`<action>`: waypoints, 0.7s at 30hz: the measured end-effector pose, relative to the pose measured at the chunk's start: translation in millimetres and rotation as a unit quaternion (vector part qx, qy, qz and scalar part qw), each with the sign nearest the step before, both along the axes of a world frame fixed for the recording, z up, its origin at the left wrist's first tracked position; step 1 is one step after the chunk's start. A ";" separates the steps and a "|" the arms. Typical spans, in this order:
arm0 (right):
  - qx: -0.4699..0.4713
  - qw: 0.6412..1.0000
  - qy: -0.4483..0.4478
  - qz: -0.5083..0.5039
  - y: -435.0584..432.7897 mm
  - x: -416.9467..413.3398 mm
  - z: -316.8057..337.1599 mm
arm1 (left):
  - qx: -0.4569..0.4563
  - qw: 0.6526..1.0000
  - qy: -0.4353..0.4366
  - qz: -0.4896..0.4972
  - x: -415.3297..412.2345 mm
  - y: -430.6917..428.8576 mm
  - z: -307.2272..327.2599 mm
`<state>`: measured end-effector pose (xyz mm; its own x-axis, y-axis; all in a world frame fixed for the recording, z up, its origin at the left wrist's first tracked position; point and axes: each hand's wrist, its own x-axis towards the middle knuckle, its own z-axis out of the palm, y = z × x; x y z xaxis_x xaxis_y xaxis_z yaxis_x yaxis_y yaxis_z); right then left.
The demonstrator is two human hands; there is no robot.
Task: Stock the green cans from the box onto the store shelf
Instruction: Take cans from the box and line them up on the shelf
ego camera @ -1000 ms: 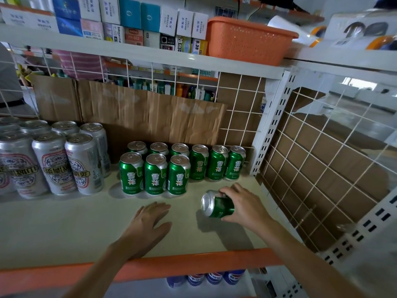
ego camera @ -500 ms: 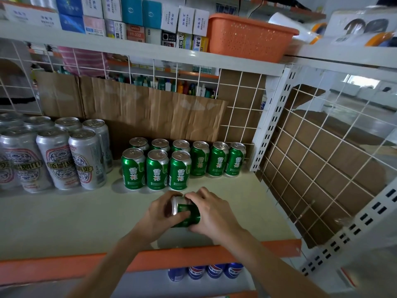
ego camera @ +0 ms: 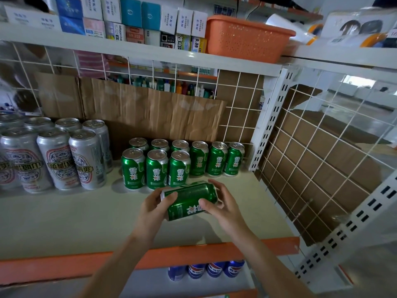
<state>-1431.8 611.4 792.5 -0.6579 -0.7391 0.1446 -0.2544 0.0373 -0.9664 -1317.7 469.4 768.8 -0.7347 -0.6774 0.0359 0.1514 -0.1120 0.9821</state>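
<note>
A green can (ego camera: 191, 200) is lying sideways over the store shelf (ego camera: 64, 216), near its front edge. Both hands are holding it: the left hand (ego camera: 154, 208) is curling its grip around the can's left end, and the right hand (ego camera: 223, 203) is closing its grip around the right end, thumb on the label. Just behind, nine standing green cans (ego camera: 156, 168) are sitting in two rows. Tall silver cans (ego camera: 58, 160) are standing to their left. Blue cans (ego camera: 206, 269) are showing on the level below.
</note>
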 end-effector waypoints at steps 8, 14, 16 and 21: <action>-0.082 0.995 -0.052 -0.016 2.4 -1.3 6.7 | 0.029 0.998 0.028 -0.050 1.1 11.0 10.7; -0.057 0.998 0.006 0.026 4.6 -13.0 29.4 | -0.023 0.991 0.014 -0.132 7.6 7.5 15.9; -0.026 0.998 0.041 0.049 4.1 -15.9 37.3 | -0.041 0.988 0.016 -0.151 9.9 6.9 16.4; 0.029 0.992 0.098 0.076 -0.6 -21.0 54.0 | -0.083 0.978 -0.003 -0.193 10.6 3.8 14.2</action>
